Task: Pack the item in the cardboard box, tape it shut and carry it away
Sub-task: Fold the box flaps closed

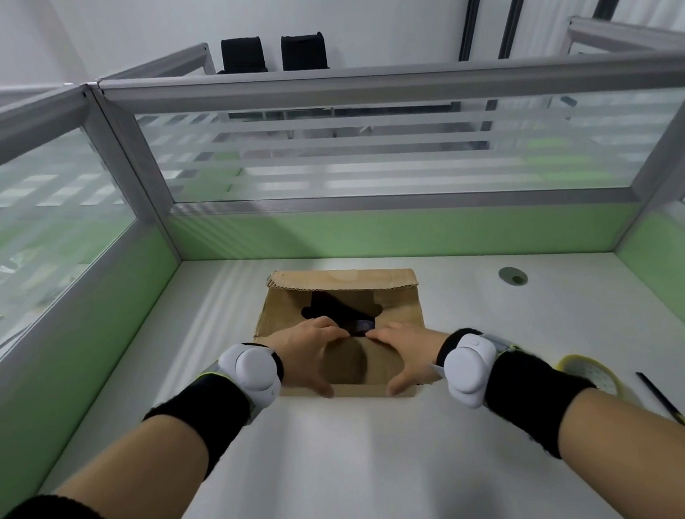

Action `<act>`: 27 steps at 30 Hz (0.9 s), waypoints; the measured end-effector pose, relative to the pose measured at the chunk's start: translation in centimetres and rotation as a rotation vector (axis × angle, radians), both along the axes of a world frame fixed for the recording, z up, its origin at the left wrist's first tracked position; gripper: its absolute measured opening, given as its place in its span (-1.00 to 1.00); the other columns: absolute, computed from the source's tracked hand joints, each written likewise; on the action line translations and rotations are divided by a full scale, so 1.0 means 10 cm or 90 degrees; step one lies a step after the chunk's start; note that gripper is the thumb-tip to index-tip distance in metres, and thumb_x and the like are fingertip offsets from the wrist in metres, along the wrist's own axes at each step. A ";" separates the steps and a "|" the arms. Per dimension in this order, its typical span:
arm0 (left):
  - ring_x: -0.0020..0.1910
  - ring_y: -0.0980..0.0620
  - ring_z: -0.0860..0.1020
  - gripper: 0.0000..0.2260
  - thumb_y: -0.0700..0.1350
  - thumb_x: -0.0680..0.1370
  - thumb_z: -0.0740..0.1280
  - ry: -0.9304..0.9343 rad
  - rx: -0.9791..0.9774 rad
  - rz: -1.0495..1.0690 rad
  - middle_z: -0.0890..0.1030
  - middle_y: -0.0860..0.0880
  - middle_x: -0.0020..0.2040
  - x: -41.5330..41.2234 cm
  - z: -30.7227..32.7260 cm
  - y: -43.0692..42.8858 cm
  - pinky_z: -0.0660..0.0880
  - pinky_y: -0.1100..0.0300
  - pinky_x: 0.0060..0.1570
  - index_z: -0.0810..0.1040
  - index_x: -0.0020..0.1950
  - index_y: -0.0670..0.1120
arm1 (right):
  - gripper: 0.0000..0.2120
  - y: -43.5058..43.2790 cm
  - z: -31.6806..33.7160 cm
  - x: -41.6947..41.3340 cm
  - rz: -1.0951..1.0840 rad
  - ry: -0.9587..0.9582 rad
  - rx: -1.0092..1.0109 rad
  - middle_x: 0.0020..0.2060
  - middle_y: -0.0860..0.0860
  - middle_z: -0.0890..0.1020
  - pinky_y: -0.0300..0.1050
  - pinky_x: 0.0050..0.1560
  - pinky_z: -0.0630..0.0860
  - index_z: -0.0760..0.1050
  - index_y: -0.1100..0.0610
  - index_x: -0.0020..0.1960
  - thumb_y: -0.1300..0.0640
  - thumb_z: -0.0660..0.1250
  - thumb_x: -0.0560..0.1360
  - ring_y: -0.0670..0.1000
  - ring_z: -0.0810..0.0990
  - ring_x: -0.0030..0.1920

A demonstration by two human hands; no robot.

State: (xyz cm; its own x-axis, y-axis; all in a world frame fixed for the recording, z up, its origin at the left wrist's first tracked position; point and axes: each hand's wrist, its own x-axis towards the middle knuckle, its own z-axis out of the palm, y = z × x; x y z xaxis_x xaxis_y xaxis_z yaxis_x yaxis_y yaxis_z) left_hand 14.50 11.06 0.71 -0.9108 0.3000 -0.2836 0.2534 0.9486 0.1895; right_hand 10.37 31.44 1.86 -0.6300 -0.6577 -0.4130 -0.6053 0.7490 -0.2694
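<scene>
A brown cardboard box (400, 312) sits on the white desk in the middle of the head view. Its far flap stands up; the near flaps are folded over the top. A dark item (361, 325) shows through the gap between the flaps. My left hand (312, 355) lies flat on the near left flap, fingers spread, thumb at the box's front edge. My right hand (408, 351) rests the same way on the near right flap. Both hands press on the flaps and grip nothing.
A roll of clear tape (592, 372) lies on the desk to the right of my right wrist. A black pen (662, 400) lies beside it. A cable hole (513, 276) is at the back right. Green and glass partitions (371, 233) enclose the desk (345, 459) on three sides.
</scene>
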 end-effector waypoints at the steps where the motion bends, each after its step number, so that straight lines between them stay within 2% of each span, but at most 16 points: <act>1: 0.26 0.04 0.40 -0.25 0.14 0.27 0.49 -0.001 0.003 0.000 0.32 0.12 0.34 -0.01 0.04 0.00 0.45 0.06 0.21 0.27 0.39 0.11 | -0.15 0.01 0.03 -0.03 0.002 -0.004 -0.006 0.41 0.06 0.29 -0.11 0.34 0.30 0.07 0.08 0.51 -0.06 0.44 0.37 0.07 0.30 0.39; 5: 0.13 0.06 0.48 -0.40 0.18 0.29 0.46 0.002 0.028 -0.010 0.42 0.17 0.24 -0.09 0.17 -0.05 0.49 0.11 0.08 0.39 0.28 0.13 | -0.29 0.07 0.15 -0.13 0.002 -0.015 -0.029 0.36 0.04 0.38 -0.10 0.32 0.36 0.24 0.09 0.44 -0.11 0.40 0.39 0.07 0.39 0.34; 9: -0.03 0.17 0.52 -0.54 0.28 0.28 0.40 -0.007 0.062 0.006 0.53 0.24 0.02 -0.23 0.28 -0.15 0.49 0.23 -0.03 0.49 0.13 0.20 | -0.38 0.12 0.25 -0.27 -0.027 -0.045 -0.063 0.34 -0.01 0.45 -0.17 0.27 0.36 0.34 0.06 0.40 -0.13 0.37 0.41 0.01 0.43 0.32; 12: -0.15 0.27 0.49 -0.64 0.27 0.34 0.36 0.041 0.080 0.018 0.54 0.29 -0.09 -0.37 0.33 -0.21 0.34 0.47 -0.20 0.54 0.08 0.19 | -0.45 0.15 0.31 -0.40 -0.061 -0.037 -0.094 0.32 -0.03 0.49 -0.23 0.21 0.36 0.37 0.04 0.38 -0.10 0.34 0.44 -0.03 0.47 0.29; 14: -0.20 0.26 0.49 -0.73 0.23 0.41 0.32 0.091 0.073 0.005 0.58 0.25 -0.11 -0.48 0.38 -0.23 0.27 0.52 -0.27 0.58 0.03 0.17 | -0.53 0.16 0.34 -0.50 -0.078 -0.003 -0.109 0.29 0.00 0.52 -0.24 0.17 0.37 0.42 0.06 0.35 -0.04 0.32 0.47 -0.01 0.50 0.25; 16: -0.21 0.22 0.50 -0.77 0.20 0.46 0.28 0.115 0.073 0.003 0.61 0.22 -0.09 -0.58 0.40 -0.24 0.28 0.47 -0.29 0.59 0.01 0.15 | -0.59 0.16 0.36 -0.58 -0.099 0.026 -0.125 0.25 0.02 0.54 -0.20 0.20 0.41 0.46 0.07 0.31 0.01 0.31 0.48 0.01 0.53 0.22; 18: -0.14 0.15 0.55 -0.79 0.16 0.48 0.27 0.124 0.080 0.008 0.59 0.20 -0.07 -0.65 0.40 -0.25 0.36 0.36 -0.23 0.58 0.03 0.13 | -0.64 0.15 0.36 -0.64 -0.119 0.048 -0.151 0.20 0.05 0.57 -0.18 0.21 0.43 0.51 0.09 0.25 0.07 0.33 0.48 0.02 0.56 0.19; 21: 0.00 0.06 0.56 -0.75 0.12 0.52 0.25 0.143 0.072 0.010 0.56 0.13 0.11 -0.71 0.35 -0.24 0.46 0.18 -0.07 0.53 0.14 0.10 | -0.66 0.13 0.34 -0.71 -0.122 0.095 -0.156 0.21 0.03 0.55 -0.18 0.19 0.39 0.52 0.10 0.24 0.08 0.32 0.48 0.04 0.52 0.21; 25: 0.17 0.01 0.49 -0.68 0.08 0.55 0.18 0.172 0.071 0.031 0.45 0.11 0.28 -0.78 0.18 -0.24 0.48 0.02 0.07 0.41 0.29 0.11 | -0.65 0.11 0.24 -0.81 -0.136 0.120 -0.149 0.24 0.05 0.48 -0.11 0.22 0.38 0.49 0.10 0.25 0.11 0.30 0.48 0.07 0.47 0.23; 27: 0.22 0.02 0.45 -0.65 0.09 0.56 0.16 0.192 0.042 0.037 0.41 0.12 0.32 -0.81 0.07 -0.24 0.46 0.02 0.11 0.34 0.34 0.12 | -0.63 0.09 0.18 -0.84 -0.143 0.118 -0.143 0.25 0.06 0.46 -0.10 0.24 0.39 0.47 0.11 0.27 0.12 0.30 0.47 0.07 0.45 0.25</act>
